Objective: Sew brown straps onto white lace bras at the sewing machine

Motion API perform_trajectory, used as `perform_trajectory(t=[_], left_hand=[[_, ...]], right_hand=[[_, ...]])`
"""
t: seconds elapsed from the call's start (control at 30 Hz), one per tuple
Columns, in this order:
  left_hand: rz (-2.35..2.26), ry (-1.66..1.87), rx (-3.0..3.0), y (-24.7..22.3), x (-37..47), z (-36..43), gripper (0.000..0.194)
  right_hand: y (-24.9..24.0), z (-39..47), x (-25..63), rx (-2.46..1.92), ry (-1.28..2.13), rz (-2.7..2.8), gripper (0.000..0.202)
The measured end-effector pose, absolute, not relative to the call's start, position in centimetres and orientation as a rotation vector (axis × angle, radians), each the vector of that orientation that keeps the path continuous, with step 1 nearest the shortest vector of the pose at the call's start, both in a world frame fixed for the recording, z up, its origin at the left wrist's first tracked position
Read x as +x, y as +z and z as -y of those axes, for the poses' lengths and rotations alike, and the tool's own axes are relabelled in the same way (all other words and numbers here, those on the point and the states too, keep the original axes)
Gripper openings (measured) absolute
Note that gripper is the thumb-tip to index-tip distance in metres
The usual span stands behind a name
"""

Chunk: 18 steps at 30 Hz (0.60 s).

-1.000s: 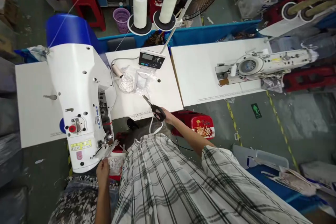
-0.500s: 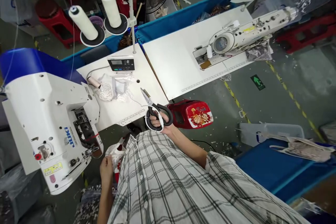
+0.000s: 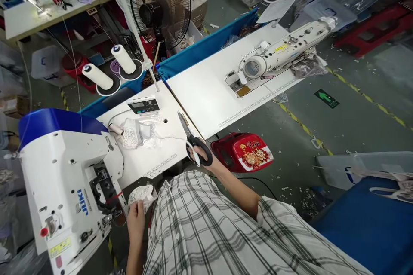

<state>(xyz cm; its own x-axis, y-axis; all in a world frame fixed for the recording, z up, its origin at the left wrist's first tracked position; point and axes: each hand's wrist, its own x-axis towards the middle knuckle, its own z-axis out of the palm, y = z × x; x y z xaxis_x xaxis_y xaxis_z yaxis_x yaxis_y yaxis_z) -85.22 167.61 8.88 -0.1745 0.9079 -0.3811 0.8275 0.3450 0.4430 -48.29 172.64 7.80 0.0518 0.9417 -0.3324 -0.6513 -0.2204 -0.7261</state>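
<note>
a fan [image 3: 161, 2] stands beyond the blue cloth [image 3: 206, 43]; a green arrow sign [image 3: 327, 98] lies between striped floor tapes [image 3: 358, 91].

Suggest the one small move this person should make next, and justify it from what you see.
Probably lay the scissors on the white tabletop: they occupy the right hand, and their blades extend over that surface. Meanwhile the left hand alone holds the lacy cloth beside the sewing machine, so a freed right hand could help spread it.
</note>
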Motion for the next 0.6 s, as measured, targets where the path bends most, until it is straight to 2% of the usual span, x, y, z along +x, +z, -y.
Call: perform_trajectory(t=[0.07, 0.17, 0.23, 0.37, 0.47, 0.53, 0.6], left_hand=[[-1.985, 0.164, 1.481, 9.2, -84.6, -168.0, 0.055], [-1.954, 0.172, 1.463, 9.7, -83.6, -168.6, 0.053], [-1.928, 0.180, 1.460, 9.9, -82.9, -169.1, 0.054], [-1.878, 0.184, 1.460, 10.3, -81.7, -170.1, 0.054], [-1.858, 0.191, 1.462, 10.3, -81.0, -170.5, 0.054], [-1.849, 0.205, 1.466, 10.2, -80.7, -170.7, 0.055], [-1.841, 0.221, 1.473, 10.1, -80.5, -170.8, 0.054]], right_hand=[[7.8, -173.1, -47.8, -1.130, 1.349, 0.461, 0.048], [8.7, -173.9, -46.7, -1.355, 1.128, 0.624, 0.065], [9.6, -174.4, -46.0, -1.235, 1.250, 0.668, 0.066], [11.5, -175.2, -45.8, -0.591, 1.660, 0.441, 0.047], [12.5, -175.6, -46.1, -0.310, 1.780, 0.247, 0.039], [13.1, -175.8, -46.2, -0.247, 1.800, 0.236, 0.046], [13.7, -176.0, -46.0, -0.216, 1.802, 0.304, 0.066]])
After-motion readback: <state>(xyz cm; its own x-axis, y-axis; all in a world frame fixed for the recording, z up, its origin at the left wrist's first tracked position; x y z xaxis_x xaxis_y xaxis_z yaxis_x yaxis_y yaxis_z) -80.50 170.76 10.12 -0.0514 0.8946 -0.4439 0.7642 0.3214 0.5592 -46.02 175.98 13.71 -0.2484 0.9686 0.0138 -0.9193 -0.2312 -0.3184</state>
